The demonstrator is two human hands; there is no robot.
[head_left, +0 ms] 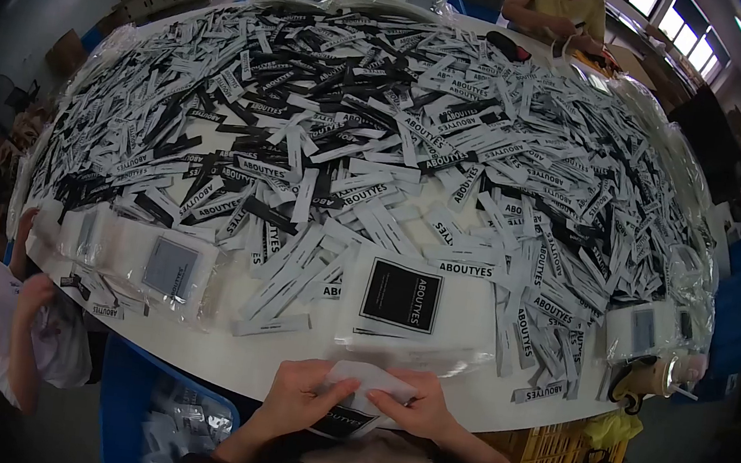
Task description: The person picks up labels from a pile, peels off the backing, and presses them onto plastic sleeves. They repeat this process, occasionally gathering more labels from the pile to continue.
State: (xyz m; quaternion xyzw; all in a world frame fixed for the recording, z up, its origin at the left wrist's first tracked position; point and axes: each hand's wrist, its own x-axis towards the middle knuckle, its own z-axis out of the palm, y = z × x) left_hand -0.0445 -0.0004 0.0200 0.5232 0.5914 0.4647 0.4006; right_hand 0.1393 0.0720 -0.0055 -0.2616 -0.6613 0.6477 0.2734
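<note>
At the table's near edge, my left hand (302, 393) and my right hand (423, 408) are closed on a whitish plastic bag (343, 423) with a black ABOUTYES label. Both thumbs press at its upper part, where pale material (376, 378) shows between the hands; whether something is inside I cannot make out. Just beyond my hands lies a stack of clear bags (460, 330) with a black printed square reading ABOUTYES. Loose black and white ABOUTYES stick packets (400, 143) are heaped across the table past that stack.
Further bag stacks lie at left (132, 253) and right (645, 330). A blue bin (122, 405) with packets stands below left, a yellow crate (561, 449) below right. A cup (649, 377) sits at the right edge. One person (559, 14) works opposite, another (35, 329) at left.
</note>
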